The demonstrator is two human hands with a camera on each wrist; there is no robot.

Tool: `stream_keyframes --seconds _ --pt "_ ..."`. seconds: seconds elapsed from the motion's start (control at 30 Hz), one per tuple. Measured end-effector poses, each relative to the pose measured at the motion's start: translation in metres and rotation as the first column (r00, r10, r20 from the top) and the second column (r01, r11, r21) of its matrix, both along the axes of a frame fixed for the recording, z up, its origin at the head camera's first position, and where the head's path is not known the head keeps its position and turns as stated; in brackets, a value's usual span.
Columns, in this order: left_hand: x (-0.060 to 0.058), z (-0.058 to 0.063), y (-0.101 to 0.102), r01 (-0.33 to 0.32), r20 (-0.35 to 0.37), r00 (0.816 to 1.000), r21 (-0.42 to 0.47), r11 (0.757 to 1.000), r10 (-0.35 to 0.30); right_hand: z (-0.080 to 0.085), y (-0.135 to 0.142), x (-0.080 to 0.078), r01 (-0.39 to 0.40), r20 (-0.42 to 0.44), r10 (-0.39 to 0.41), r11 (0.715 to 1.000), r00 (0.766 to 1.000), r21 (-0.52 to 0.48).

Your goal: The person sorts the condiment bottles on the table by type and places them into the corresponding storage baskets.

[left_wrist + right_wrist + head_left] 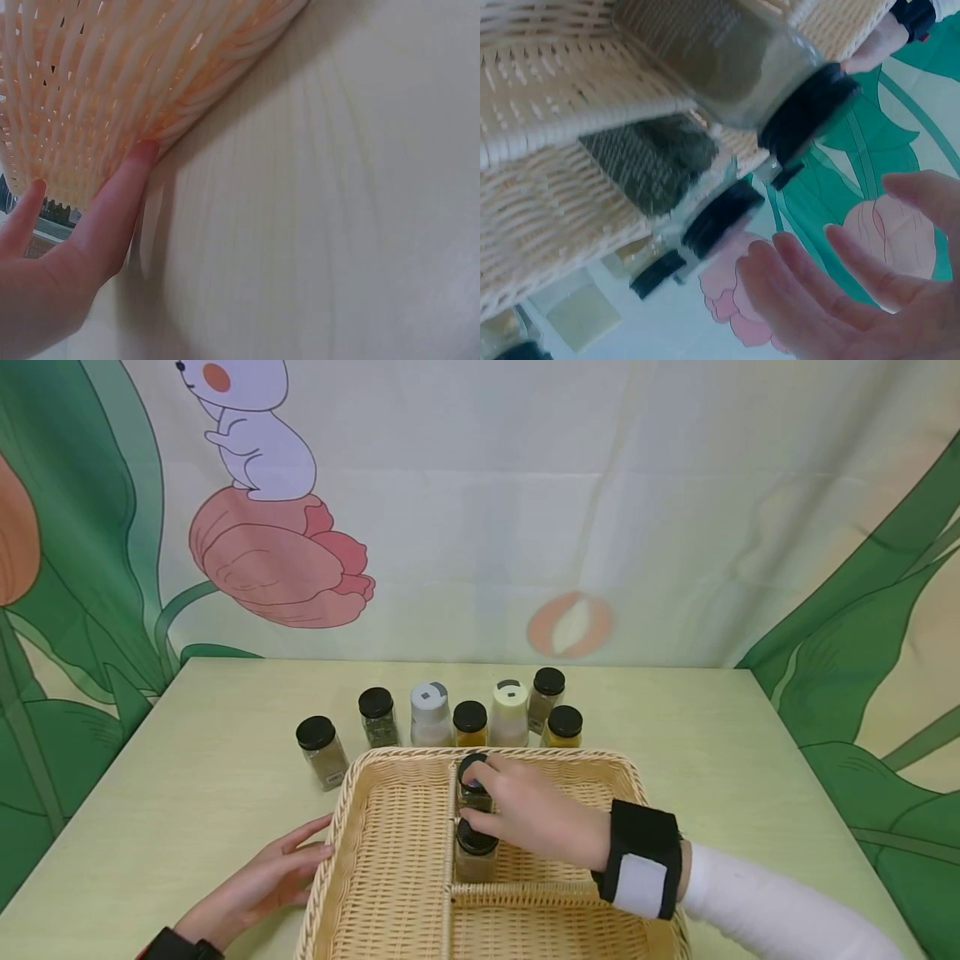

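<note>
A wicker basket [401,843] with dividers stands on the table. Two black-lidded spice jars are upright in its back right compartment, against the lengthwise divider: a rear jar with dark contents [656,157] and a front jar with greyish-brown powder [476,867]. My right hand [536,814] is over them, its fingers spread and loosely bent. In the right wrist view, the fingertips [759,251] are close to the rear jar's lid, with nothing between fingers and thumb. Outside the basket, my left hand [273,875] rests against the left wall, fingers extended along the wicker.
Behind the basket stand several black-lidded spice jars [378,718], a white-capped shaker [431,710] and a cream-capped shaker [510,710]. Another jar [324,756] is just off the basket's back left corner. A printed cloth [465,527] hangs behind the table.
</note>
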State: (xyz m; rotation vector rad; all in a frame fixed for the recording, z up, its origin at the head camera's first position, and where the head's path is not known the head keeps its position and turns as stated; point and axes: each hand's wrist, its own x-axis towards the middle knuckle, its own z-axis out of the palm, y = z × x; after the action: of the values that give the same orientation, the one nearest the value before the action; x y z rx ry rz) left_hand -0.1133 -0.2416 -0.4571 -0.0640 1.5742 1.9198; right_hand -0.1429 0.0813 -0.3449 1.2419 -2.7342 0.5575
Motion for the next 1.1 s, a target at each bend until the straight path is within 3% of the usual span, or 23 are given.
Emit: stream_keyframes --seconds 0.2,0.43,1.1 --pt "0.0 -0.001 -0.001 0.006 -0.003 1.0 0.012 1.0 -0.006 0.009 0.004 -0.007 0.068 -0.061 -0.068 0.998 0.996 0.009" --pt "-0.001 -0.001 -0.001 0.007 -0.004 1.0 0.011 1.0 -0.007 0.018 0.011 -0.021 0.184 0.005 -0.184 0.982 0.983 0.044" --pt "-0.002 -0.001 0.0 0.013 -0.003 1.0 0.021 1.0 -0.013 0.005 0.038 -0.068 0.316 0.062 -0.321 0.946 0.945 0.069"
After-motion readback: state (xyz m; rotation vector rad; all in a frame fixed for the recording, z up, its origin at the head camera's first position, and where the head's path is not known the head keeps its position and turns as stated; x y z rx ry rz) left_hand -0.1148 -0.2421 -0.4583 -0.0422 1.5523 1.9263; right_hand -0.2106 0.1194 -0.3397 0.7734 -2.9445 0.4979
